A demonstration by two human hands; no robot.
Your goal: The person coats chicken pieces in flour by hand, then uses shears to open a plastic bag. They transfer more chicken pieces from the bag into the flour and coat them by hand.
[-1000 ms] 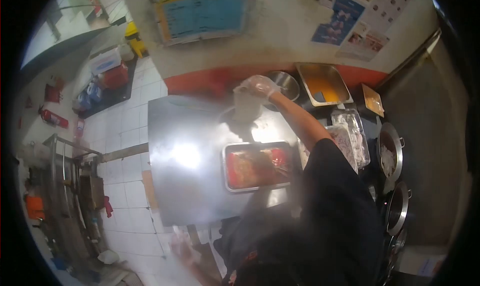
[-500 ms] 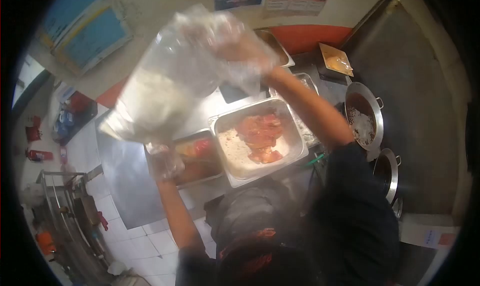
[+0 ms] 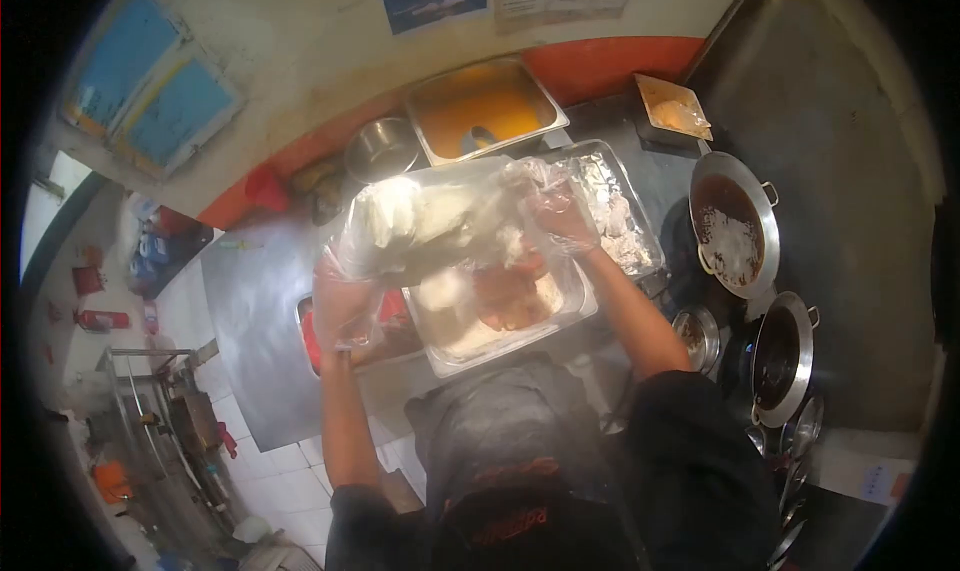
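White-filled plastic bag point(image 3: 440, 209) is held above the far side of the meat tray point(image 3: 520, 344), stretched lengthwise between left hand point(image 3: 346, 299) and right hand point(image 3: 560, 213), each gripping one end.

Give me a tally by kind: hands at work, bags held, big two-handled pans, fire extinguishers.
Hands: 2 (left hand, right hand)
Clear bag: 1
Two-handled pans: 2 (upper pan, lower pan)
Fire extinguisher: 1
Total: 6

No text was legible. Red lettering point(image 3: 512, 526) on the black cloth garment point(image 3: 690, 471), below the orange-filled rectangular steel pan point(image 3: 540, 131), was unclear.
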